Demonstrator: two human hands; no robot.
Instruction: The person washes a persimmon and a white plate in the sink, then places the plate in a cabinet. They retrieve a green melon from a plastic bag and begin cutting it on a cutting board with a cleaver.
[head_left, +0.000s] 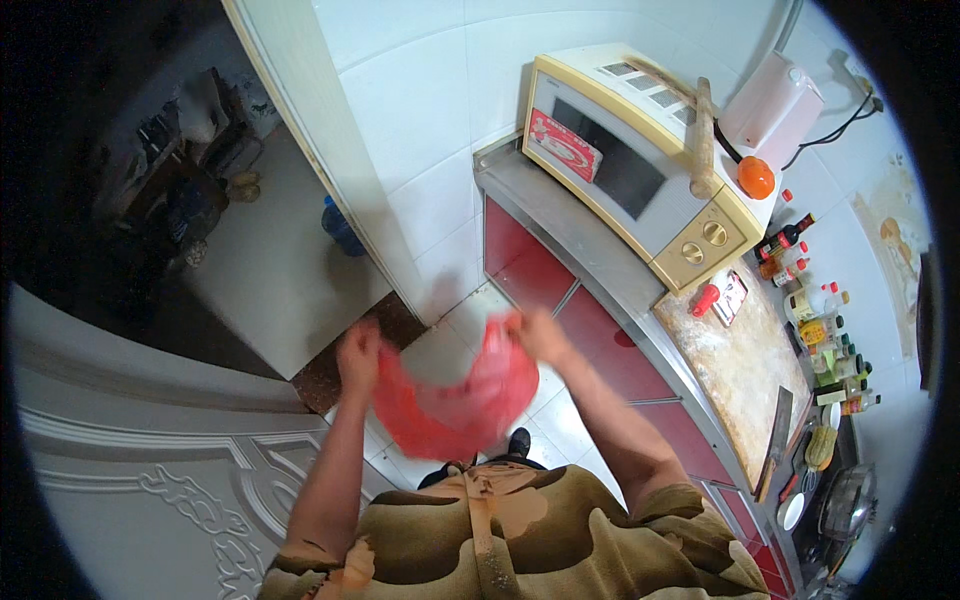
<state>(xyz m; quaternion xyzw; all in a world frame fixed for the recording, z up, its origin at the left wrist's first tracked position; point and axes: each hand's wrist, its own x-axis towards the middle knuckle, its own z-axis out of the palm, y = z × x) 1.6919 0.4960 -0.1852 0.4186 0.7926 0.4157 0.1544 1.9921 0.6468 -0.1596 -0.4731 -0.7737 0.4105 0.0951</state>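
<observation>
A thin red plastic bag (457, 420) hangs between my two hands, above the tiled floor and in front of my body. My left hand (361, 356) grips its left upper edge, and my right hand (538, 337) pinches the right upper edge. The bag sags in a curve from one hand to the other and is blurred. Whether anything lies inside it cannot be told.
To the right, a metal-edged counter (600, 240) carries a microwave oven (637, 165) with a rolling pin (703, 139) on top. Beyond are a floury wooden board (742, 367), a cleaver (778, 435) and several bottles. A door (150, 495) stands at the left.
</observation>
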